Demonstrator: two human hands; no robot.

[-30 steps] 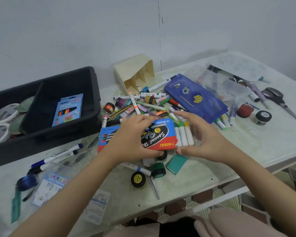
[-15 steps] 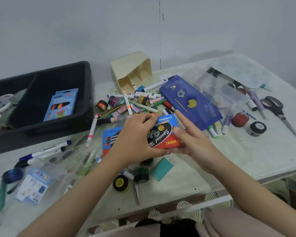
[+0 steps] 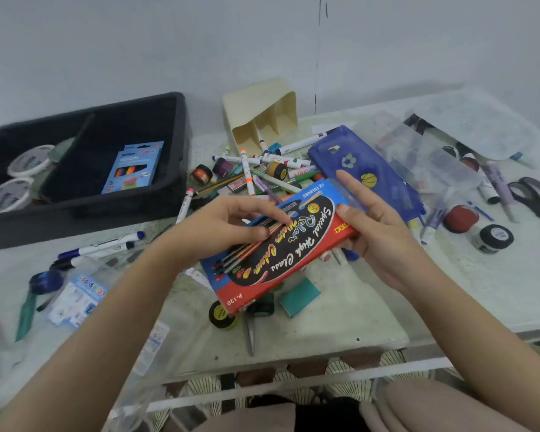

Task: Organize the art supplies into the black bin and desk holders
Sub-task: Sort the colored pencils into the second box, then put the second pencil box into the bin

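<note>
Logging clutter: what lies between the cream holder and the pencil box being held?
In the head view, a heap of loose markers and small round containers covers the table between cream holder and pencil box.

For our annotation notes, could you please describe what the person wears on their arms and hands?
The left hand and right hand wear no gloves, rings or watch. No sleeves or bracelets show anywhere up to the frame's edge.

I had a single wide-angle view from the person's head, facing forward and down onto the table (image 3: pixel 480 291), close above the left hand (image 3: pixel 228 227) and right hand (image 3: pixel 379 235), with the wall (image 3: pixel 169 42) behind.
</note>
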